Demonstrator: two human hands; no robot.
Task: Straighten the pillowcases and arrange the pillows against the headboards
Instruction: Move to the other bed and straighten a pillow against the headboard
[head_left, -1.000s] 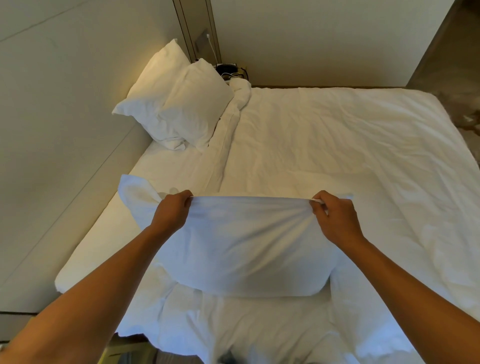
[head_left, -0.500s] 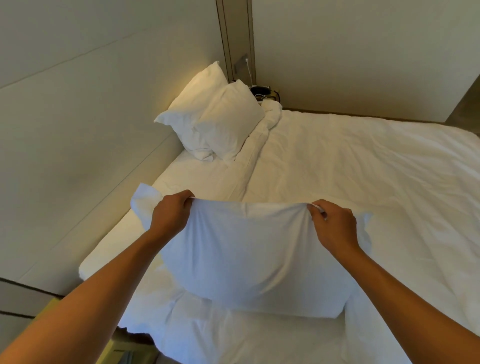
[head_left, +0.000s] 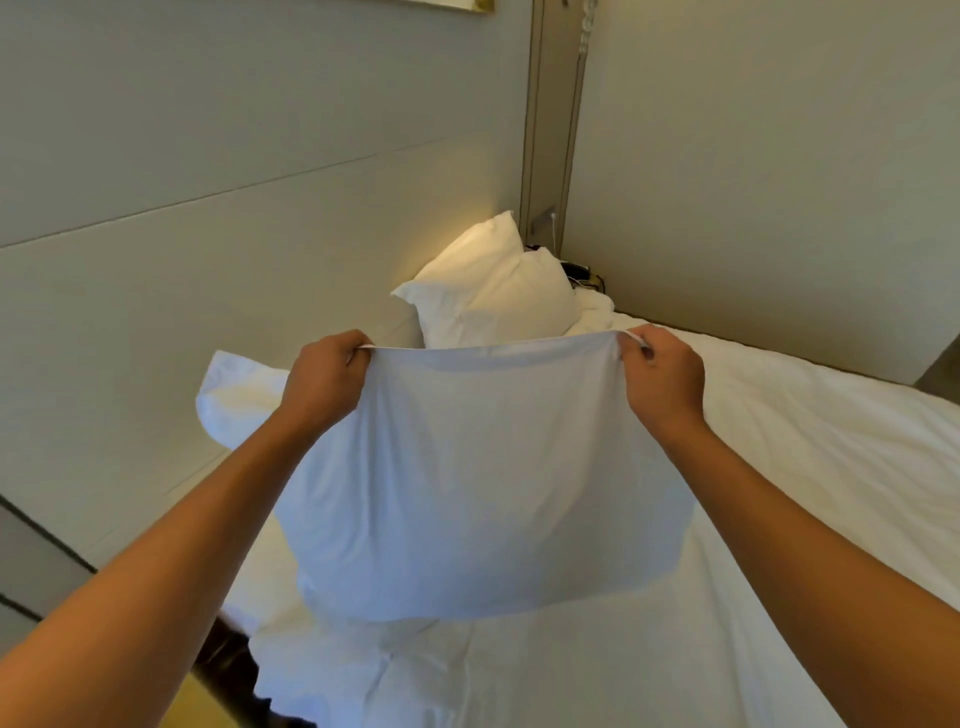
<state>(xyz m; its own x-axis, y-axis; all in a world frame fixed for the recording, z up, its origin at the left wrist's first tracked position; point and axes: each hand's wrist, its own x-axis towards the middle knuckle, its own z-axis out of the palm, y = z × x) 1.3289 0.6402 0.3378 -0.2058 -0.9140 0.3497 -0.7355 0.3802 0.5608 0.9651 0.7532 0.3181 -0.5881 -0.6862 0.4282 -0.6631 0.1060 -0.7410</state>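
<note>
A white pillow (head_left: 483, 483) in its case hangs in the air in front of me, above the bed's near end. My left hand (head_left: 324, 376) is shut on the top edge of the pillowcase at its left. My right hand (head_left: 662, 374) is shut on the same edge at its right, so the cloth is stretched taut between them. A loose corner of the case sticks out to the left of my left hand. Two more white pillows (head_left: 493, 291) lean against the padded headboard (head_left: 260, 260) in the far corner, partly hidden behind the held pillow.
The bed (head_left: 779, 467) with a creased white duvet fills the right and the foreground. The headboard wall runs along the left. A dark wall panel (head_left: 550, 156) with a socket and a cable stands behind the pillows, with small dark items at its foot.
Both hands have raised the pillow higher off the bed and pulled its top edge tighter. The view has tilted upward, so more of the wall shows.
</note>
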